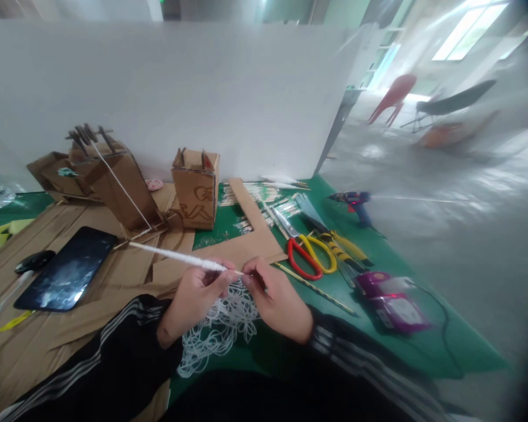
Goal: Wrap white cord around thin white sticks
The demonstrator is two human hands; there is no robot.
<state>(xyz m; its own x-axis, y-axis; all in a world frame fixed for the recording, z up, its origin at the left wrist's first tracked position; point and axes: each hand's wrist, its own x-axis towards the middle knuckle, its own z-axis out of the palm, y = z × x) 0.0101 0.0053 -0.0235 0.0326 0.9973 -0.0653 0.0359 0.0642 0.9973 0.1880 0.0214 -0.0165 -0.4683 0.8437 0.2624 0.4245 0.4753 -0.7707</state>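
Note:
A thin stick wrapped in white string (176, 256) slants across the table in front of me, its far tip close to the cardboard model. My left hand (200, 293) is closed around the wrapped part near its right end. At the bare right tip of the stick, my right hand (273, 296) pinches with thumb and forefinger. Whether it grips the tip or the string there is hard to make out. Under both hands lies a loose tangle of white string (220, 328).
Cardboard models (196, 193) stand at the back left, near a black tablet (68, 269) on cardboard. To the right lie scissors (305, 258), pliers (343, 249), a pencil (317, 288), a purple device (391, 302) with a cable and a cordless drill (356, 205). A white partition rises behind.

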